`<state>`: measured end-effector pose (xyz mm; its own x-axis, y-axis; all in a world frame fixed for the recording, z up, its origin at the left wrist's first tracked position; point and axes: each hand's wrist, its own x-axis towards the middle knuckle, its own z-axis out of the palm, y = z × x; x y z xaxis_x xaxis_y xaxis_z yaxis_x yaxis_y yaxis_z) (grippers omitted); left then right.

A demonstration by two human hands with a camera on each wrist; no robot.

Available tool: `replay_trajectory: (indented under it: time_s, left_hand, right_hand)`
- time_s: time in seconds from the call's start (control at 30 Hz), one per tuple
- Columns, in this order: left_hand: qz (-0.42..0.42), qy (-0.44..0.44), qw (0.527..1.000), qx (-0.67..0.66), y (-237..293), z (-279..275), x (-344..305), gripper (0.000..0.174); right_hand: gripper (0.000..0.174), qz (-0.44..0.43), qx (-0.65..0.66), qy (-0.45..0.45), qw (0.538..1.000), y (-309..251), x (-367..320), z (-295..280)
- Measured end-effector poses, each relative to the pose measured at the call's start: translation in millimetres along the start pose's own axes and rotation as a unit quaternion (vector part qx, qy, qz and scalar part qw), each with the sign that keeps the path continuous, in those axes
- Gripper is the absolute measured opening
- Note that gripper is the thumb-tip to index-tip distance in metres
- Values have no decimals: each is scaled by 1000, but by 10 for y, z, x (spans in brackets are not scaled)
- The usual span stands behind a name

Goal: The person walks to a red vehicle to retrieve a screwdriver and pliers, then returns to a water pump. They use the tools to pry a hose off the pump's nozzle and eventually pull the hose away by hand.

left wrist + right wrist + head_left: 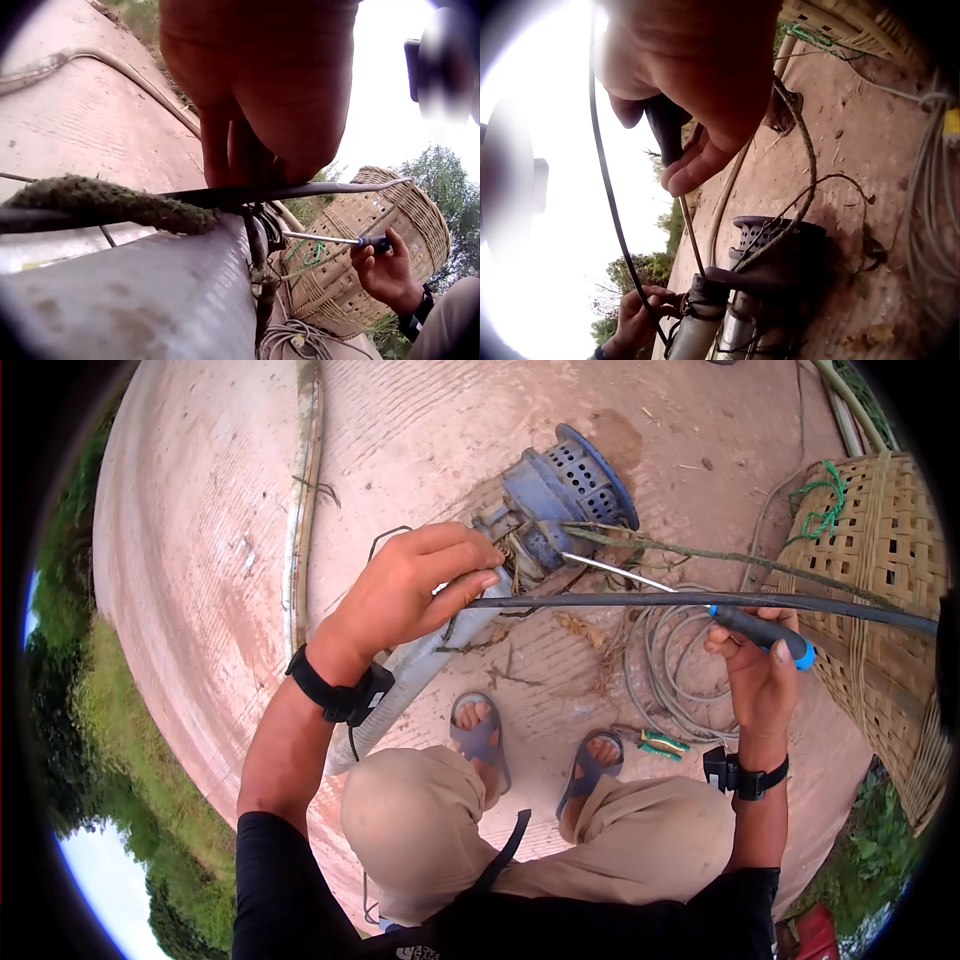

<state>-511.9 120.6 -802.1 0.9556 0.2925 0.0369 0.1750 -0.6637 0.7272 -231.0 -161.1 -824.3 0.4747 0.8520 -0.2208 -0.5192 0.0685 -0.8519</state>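
**Screwdriver up at the blue pump!**

Right grip (760,675) curls round the handle of the screwdriver (640,579), blade angled toward the blue pump (545,500) on the ground (390,460). Left grip (415,585) bends in beside the black cable (600,600); whether it pinches anything, I can't quite tell.

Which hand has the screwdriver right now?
The right hand: its fingers curl round the dark handle of the screwdriver. The left hand is beside the black cable instead.
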Motion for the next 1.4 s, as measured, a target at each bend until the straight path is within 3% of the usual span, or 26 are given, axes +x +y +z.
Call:
replay_trajectory:
  time_s: [0.13, 0.23, 0.3, 0.33, 0.4, 0.5, 0.57, 0.63, 0.7, 0.77, 0.83, 0.87, 0.9, 0.97, 1.03, 1.1, 1.17, 1.23, 1.33, 1.4]
  left_hand:
    - [18, 46, 998, 34, -112, 44, 52, 10]
    - [-58, 88, 993, 52, -252, 101, 200, 8]
    - [-184, 49, 981, -28, -238, 149, 290, 7]
    - [-185, 50, 981, -28, -187, 174, 321, 7]
    - [16, 103, 991, 87, -56, 203, 345, 7]
    - [31, 171, 969, 177, -132, 218, 294, 8]
    - [-131, 270, 944, 138, -345, 192, 223, 7]
    - [-274, 257, 923, 77, -526, 47, 166, 11]
    - [-239, 233, 934, 124, -450, 10, 48, 21]
    - [-136, 114, 983, 46, -115, 9, -109, 41]
    - [-129, 23, 987, -90, -15, 83, -296, 52]
    - [-109, -11, 992, -57, 0, 60, -328, 51]
    - [-110, -10, 992, -58, 9, 29, -331, 51]
    - [-139, -9, 986, -94, 29, -13, -347, 48]
    - [-148, 1, 983, -107, 58, -3, -435, 47]
    - [-159, 9, 980, -121, 170, 39, -519, 47]
    - [-160, 18, 986, -35, 330, 66, -542, 54]
    - [-128, 13, 991, 21, 314, 112, -598, 45]
    - [-108, 22, 990, 92, 205, 110, -663, 30]
    - [-184, 140, 971, 56, 201, 29, -644, 23]
  right_hand:
    - [42, -3, -6, -3, 1000, -6, 0, 8]
    - [41, -2, -3, 0, 1000, -10, 5, 16]
    - [42, -5, -17, 1, 1000, -26, 0, 23]
    - [42, -5, -17, -1, 1000, -31, 0, 24]
    - [42, -2, -33, 15, 999, -35, -6, 20]
    - [42, -1, -25, 18, 1000, -33, 14, 41]
    - [44, 9, -21, -4, 1000, -53, 21, 50]
    - [45, 21, -18, -29, 999, -71, 4, 118]
    - [48, 19, -64, -84, 994, -99, -3, 304]
    - [48, 28, -68, -104, 992, -142, -33, 377]
    - [47, 56, -104, -190, 975, -195, -13, 437]
    - [42, 85, -134, -207, 965, -230, -13, 457]
    - [42, 85, -134, -209, 965, -240, -8, 481]
    - [37, 178, -172, -204, 947, -235, -20, 543]
    - [35, 191, -223, -206, 933, -126, -69, 545]
    - [36, 220, -351, -200, 888, -7, -77, 575]
    - [32, 235, -374, -201, 875, 78, -60, 645]
    - [28, 233, -459, -335, 789, 185, -46, 662]
    - [26, 247, -436, -388, 773, 338, -26, 785]
    - [27, 256, -431, -406, 764, 391, -22, 899]
